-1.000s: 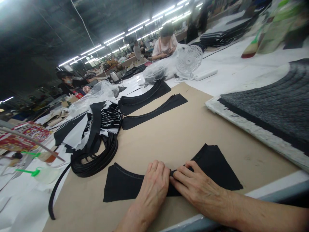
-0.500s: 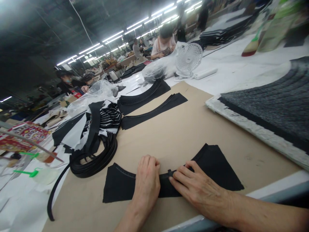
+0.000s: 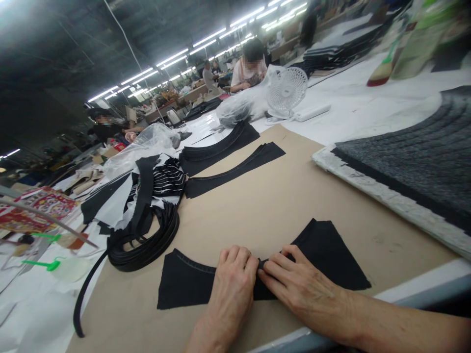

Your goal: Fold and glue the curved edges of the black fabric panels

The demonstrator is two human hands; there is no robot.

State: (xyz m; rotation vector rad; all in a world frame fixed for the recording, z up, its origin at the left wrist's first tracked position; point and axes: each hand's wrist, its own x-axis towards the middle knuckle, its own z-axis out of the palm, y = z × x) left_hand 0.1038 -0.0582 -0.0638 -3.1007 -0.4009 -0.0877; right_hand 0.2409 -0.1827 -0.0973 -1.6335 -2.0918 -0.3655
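Note:
A black fabric piece (image 3: 331,252) with a concave upper edge lies flat on brown paper in front of me. Along its left part the curved edge carries a narrow band (image 3: 195,264) with small notches or stitches. My left hand (image 3: 235,279) bends over the middle of that edge, its fingers closed and pressing down. Just to the right, my right hand (image 3: 300,282) pinches the same edge between thumb and fingers. Both sets of fingertips nearly meet, and they hide the stretch of edge beneath them.
A coil of black strip (image 3: 147,255) lies at left, one end trailing. Similar curved black pieces (image 3: 235,169) lie farther back. At right is a white board (image 3: 382,196) bearing grey-black layers. Behind stand a white fan (image 3: 289,90) and a glue bottle (image 3: 382,73). A co-worker (image 3: 250,68) sits beyond.
My left hand has slid right along the curved edge, closer to my right hand, uncovering more of the band on the left. My right hand has stayed about where it was.

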